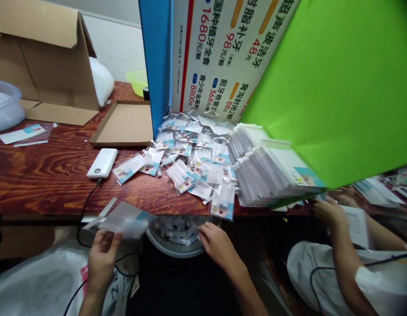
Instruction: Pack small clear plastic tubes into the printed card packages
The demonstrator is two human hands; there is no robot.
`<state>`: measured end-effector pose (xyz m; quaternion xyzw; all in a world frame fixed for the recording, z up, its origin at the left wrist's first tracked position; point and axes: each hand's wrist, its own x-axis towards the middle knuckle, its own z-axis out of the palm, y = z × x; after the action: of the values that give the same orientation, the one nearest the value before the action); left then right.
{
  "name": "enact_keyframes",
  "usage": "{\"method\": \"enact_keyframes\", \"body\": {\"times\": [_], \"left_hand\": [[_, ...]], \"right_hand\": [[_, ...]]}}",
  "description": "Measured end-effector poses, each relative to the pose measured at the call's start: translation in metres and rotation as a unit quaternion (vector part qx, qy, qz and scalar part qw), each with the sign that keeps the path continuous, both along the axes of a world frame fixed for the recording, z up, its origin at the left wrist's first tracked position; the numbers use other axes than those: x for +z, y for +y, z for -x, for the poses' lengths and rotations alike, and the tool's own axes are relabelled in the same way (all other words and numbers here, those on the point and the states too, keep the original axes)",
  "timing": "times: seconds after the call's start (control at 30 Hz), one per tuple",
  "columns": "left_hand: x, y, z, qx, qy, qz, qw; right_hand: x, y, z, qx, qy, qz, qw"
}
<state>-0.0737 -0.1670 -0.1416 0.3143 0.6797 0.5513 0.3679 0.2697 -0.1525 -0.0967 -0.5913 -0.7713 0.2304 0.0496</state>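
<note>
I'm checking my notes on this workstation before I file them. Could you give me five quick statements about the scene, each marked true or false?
1. The left hand holds a clear packet. True.
2. The right hand is gripping a white device. False: it is at the bowl of small white pieces, away from the device.
3. The white device lies to the left of the loose packets. True.
4. The stacked packets stand at the left end of the table. False: they stand just right of the loose packets.
5. A co-worker's hand shows at the right side of the view. True.
</note>
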Motion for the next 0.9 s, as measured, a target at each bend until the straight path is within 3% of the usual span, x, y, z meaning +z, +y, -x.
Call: {"method": "enact_keyframes", "body": {"times": [0.17,0.33,0.57,0.7,0.8,0.9], "left_hand": [[-0.002,-0.017,-0.012,0.005,-0.018,-0.004,1.0],[-0.002,-0.024,-0.015,0.024,-0.022,0.003,0.999],[-0.002,-0.015,-0.006,0.053,0.0,-0.002,0.999],[-0.004,-0.012,-0.004,0.052,-0.012,-0.006,0.999],[-0.004,-0.014,-0.004,0.053,-0.017,-0.019,0.998],[-0.004,-0.016,-0.005,0.067,-0.027,-0.037,0.997]], "right_hand": [[-0.022,0.021,0.007,0.041,-0.059,0.019,0.997],[-0.015,0.021,-0.002,0.057,-0.048,0.019,0.997],[-0.012,-0.028,-0.014,0.079,0.066,0.008,0.995],[-0.01,-0.052,-0.017,0.075,0.076,0.0,0.994],[-0.005,-0.043,-0.01,0.1,0.02,0.028,0.994],[-0.01,-0.015,0.016,0.113,-0.023,0.069,0.991]]}}
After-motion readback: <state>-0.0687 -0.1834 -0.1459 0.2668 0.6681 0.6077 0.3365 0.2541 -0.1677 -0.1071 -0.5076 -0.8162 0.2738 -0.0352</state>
